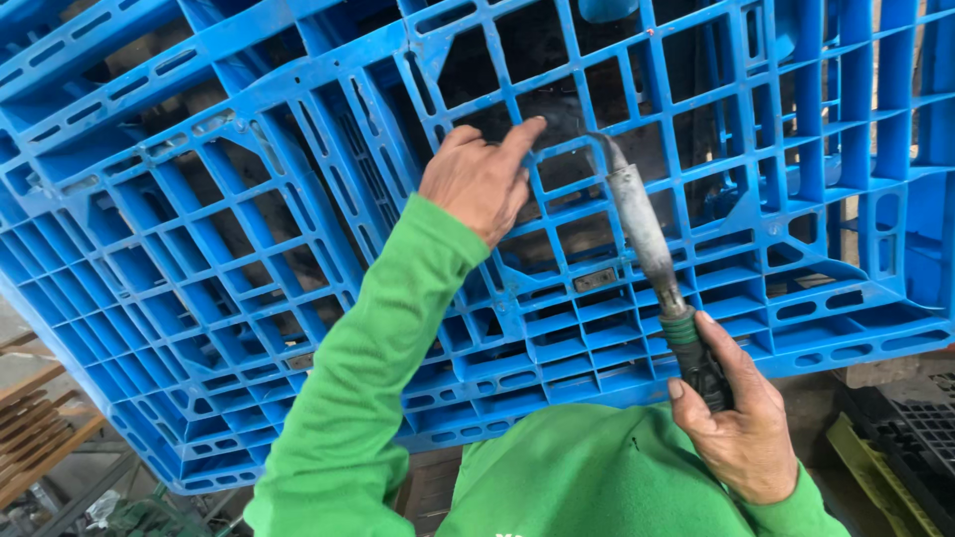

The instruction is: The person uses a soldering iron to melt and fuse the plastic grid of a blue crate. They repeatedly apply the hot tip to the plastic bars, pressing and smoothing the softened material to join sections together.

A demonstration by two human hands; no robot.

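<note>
A large blue plastic pallet (249, 229) with an open grid of ribs fills most of the head view, lying tilted in front of me. My left hand (479, 181), in a green sleeve, rests on the ribs near the middle, index finger stretched toward a darkened spot on the grid. My right hand (738, 418) grips the dark handle of a long grey metal tool (642, 234). The tool's bent tip touches the pallet just right of my left fingertip, at the darkened rib.
Wooden slats (30, 418) lie at the lower left below the pallet's edge. A black plastic grid (920, 428) and a yellow-green piece (865, 462) sit at the lower right on the ground. Dark space shows through the pallet openings.
</note>
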